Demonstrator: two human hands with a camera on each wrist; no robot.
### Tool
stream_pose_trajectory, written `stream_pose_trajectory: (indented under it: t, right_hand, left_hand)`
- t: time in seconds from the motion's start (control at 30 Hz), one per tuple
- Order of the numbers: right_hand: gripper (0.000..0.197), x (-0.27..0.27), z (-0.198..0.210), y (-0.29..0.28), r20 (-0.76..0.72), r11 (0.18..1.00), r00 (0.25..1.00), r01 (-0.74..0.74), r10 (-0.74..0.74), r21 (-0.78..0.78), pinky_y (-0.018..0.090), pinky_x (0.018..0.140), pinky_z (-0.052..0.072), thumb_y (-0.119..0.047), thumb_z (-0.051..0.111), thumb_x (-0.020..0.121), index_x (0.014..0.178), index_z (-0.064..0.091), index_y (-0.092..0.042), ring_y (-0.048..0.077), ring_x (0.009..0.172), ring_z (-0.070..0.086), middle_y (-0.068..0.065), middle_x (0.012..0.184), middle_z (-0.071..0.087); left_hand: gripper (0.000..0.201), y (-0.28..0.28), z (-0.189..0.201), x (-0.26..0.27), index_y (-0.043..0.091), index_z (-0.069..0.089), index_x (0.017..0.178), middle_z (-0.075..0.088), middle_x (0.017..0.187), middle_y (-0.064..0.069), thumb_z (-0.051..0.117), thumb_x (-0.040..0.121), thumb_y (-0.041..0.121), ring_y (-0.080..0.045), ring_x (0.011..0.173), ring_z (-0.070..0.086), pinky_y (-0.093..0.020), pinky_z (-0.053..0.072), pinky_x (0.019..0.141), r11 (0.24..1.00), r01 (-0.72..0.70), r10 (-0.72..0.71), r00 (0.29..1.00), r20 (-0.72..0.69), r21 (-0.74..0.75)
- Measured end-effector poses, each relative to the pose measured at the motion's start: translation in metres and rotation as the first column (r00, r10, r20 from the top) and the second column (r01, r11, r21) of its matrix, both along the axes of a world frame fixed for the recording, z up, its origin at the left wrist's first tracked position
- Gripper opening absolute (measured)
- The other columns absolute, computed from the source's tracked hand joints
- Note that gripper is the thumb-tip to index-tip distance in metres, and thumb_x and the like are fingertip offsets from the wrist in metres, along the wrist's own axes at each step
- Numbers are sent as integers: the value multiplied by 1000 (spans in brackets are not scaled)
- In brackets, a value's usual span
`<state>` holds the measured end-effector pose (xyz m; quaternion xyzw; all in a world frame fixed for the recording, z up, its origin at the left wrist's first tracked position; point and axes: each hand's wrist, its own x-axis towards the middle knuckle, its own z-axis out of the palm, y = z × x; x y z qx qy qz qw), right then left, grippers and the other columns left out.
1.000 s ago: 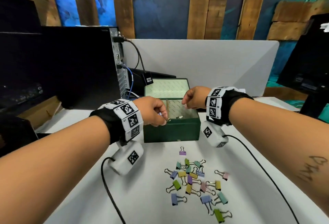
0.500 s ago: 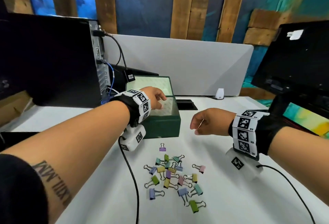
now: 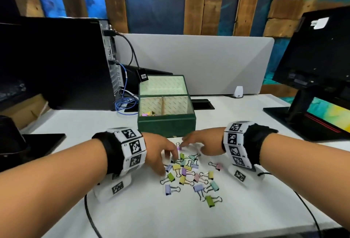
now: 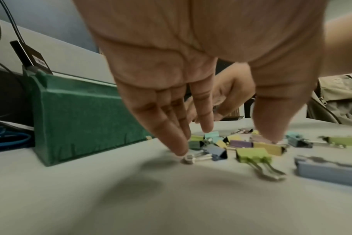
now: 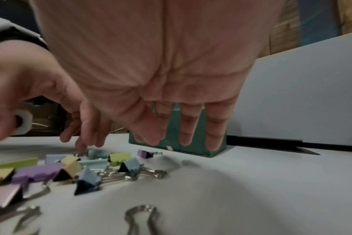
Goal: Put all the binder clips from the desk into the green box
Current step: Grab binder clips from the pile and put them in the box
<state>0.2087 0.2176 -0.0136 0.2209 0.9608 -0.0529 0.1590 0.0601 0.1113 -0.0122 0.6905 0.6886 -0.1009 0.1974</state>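
Binder clips (image 3: 189, 173) lie heaped just before the green box (image 3: 166, 127) — left hand (image 3: 161, 154) and right hand (image 3: 200, 141), fingers spread and empty, should each pinch one clip by its wire handle.

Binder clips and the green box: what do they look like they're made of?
Binder clips: probably painted sheet metal, matte pastel bodies folded into triangles, with shiny silver wire handles. Green box: likely board or wood wrapped in a grainy, leather-like covering, going by the textured outer wall; the inside is lined with pale patterned paper or fabric.
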Motion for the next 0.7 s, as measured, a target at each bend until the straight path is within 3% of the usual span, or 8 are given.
stream_pose_trajectory:
  t: [0.1, 0.23, 0.37, 0.47, 0.57, 0.7]
  right_hand:
    - [68, -12, -3, -2, 62, 998, 997, -48, 46, 35, 33, 116, 21, 1, 50, 86, 146, 29, -25, 18, 143, 24, -1, 156, 26]
    - [71, -17, -11, 0, 111, 999, 993, -44, 41, 24, 36, 112, 32, -8, 56, 83, 145, 30, -29, 20, 137, 36, -2, 151, 36]
    - [65, -3, -3, -3, 86, 1000, 996, -20, 22, -24, 32, 108, 34, -9, 54, 82, 141, 38, -31, 18, 131, 41, -4, 145, 43]
    - [63, 18, 3, -2, 101, 994, 994, 55, -45, -93, 32, 105, 37, -10, 58, 81, 138, 41, -33, 18, 127, 45, -5, 141, 45]
    - [72, 36, 4, 1, 121, 984, 985, 136, -122, -115, 35, 105, 39, -22, 68, 79, 140, 33, -36, 17, 127, 45, -6, 142, 40]
    - [94, 46, -2, 7, 224, 981, 958, 191, -180, -28, 34, 96, 45, -35, 75, 72, 145, 17, -39, 21, 122, 50, -5, 140, 36]
  left_hand:
    - [82, -8, -4, 3, 42, 38, 135, 43, 138, 14, 79, 64, 48, -10, 121, 51, -24, 39, 96, 1000, -3, 4, 1000, 19, -18]
    - [103, -9, -8, 7, 41, 24, 142, 33, 148, 12, 79, 56, 59, -14, 133, 40, -33, 32, 112, 997, 50, -52, 998, -43, -54]
    - [94, -8, -11, 15, 33, 29, 143, 36, 146, 8, 77, 65, 50, -16, 132, 42, -37, 36, 111, 995, 99, -101, 992, -79, -32]
    - [86, -7, -15, 14, 36, 35, 139, 44, 138, 9, 78, 65, 45, -17, 125, 48, -39, 42, 106, 998, 57, -56, 998, -33, 18]
    - [90, -6, -17, 13, 39, 31, 139, 43, 137, 9, 79, 63, 46, -17, 123, 49, -40, 44, 103, 998, 17, -16, 999, -35, 53]
    - [103, -1, -16, 16, 35, 22, 144, 37, 144, 7, 79, 61, 52, -19, 129, 45, -36, 40, 105, 998, -1, 6, 996, -85, 62]
